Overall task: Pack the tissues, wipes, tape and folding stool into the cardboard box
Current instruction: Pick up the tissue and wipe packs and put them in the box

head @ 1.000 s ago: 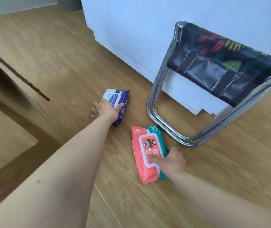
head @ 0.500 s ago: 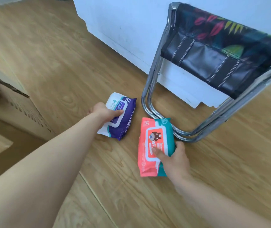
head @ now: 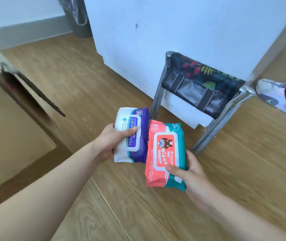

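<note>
With both packs off the floor, this is a double pick-up in mid-air! Left hand (head: 110,142) grips the purple pack (head: 133,136) just left of centre frame, thumb pressed across its white label, the other fingers wrapped out of sight beneath. Right hand (head: 193,176) pinches the orange pack (head: 163,153) at its lower right corner, thumb on top, fingers curled under. The two wipes packs sit side by side, edges touching or slightly overlapping near the middle of the frame; hard to call which.

Over at the left edge, the box (head: 17,119) waits, flaps open. Its inside barely shows from this angle, so I cannot tell whether anything is already packed. The stool (head: 203,94) stands right of centre, folded and leaning against the white panel (head: 173,40), untouched and well apart from the box.

Progress check: early days, by my reckoning. Wipes are in hand but not yet in the box; they need a swing across to the left. Stool is clearly left to do. Tape and tissues? Nowhere in view, so whether they are packed or waiting off-frame is anybody's guess. A shoe (head: 276,98) pokes in at the right edge, not part of the job.
</note>
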